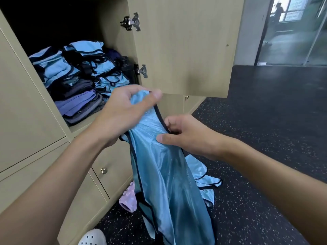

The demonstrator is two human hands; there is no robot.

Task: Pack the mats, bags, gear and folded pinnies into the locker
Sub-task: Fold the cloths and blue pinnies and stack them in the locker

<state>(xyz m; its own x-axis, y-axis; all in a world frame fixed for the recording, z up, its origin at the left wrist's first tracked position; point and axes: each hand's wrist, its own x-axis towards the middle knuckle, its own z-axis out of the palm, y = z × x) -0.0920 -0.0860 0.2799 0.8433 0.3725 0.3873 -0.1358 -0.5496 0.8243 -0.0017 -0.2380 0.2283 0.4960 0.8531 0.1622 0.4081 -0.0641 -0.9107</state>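
Observation:
A light blue pinny (166, 174) with dark trim hangs unfolded in front of the locker (35, 96). My left hand (122, 114) grips its top end, fingers curled round the bunched cloth. Just below, my right hand (187, 133) pinches the pinny's trimmed edge between thumb and fingers. Inside the open locker lie stacks of folded blue pinnies (85, 66) above folded purple and grey mats (79, 103). A dark bottle (126, 68) stands at the locker's right wall.
The locker door (185, 45) stands open to the right of my hands. On the dark speckled floor lie another blue pinny (201, 174) and a lilac knobbly item (128, 198). A white clog (92, 237) shows at the bottom. A glass partition (292, 32) is far right.

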